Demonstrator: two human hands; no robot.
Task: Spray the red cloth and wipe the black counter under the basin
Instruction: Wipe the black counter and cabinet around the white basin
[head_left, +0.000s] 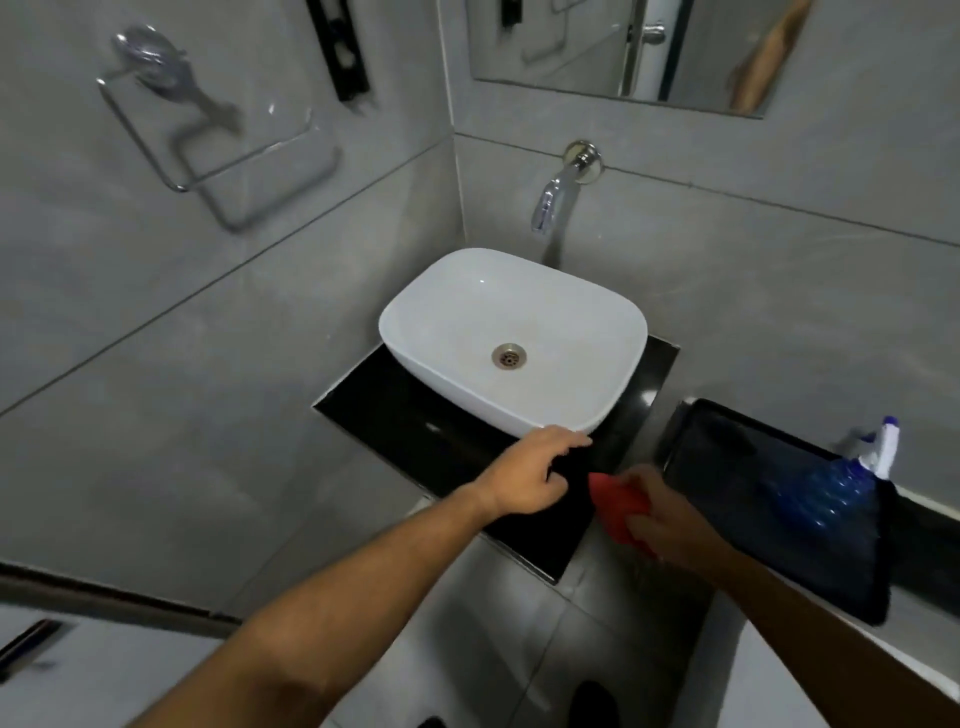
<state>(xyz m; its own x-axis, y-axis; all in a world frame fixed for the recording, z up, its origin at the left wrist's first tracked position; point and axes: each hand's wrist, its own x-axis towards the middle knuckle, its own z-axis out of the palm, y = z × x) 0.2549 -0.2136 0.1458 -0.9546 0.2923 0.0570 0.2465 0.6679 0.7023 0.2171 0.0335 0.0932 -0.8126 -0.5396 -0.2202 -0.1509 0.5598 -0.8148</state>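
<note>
A white basin (519, 332) sits on the black counter (415, 421) in the corner of the grey tiled walls. My right hand (662, 514) is shut on the red cloth (618, 506) at the counter's front right edge. My left hand (530, 470) hovers open over the counter's front, its fingertips near the basin's front rim. A blue spray bottle (831, 493) with a white nozzle lies on a black tray (727, 457) to the right, apart from both hands.
A chrome tap (556, 200) juts from the back wall above the basin. A chrome towel ring (171, 130) hangs on the left wall. A mirror (623, 47) hangs above. Grey floor tiles lie below the counter.
</note>
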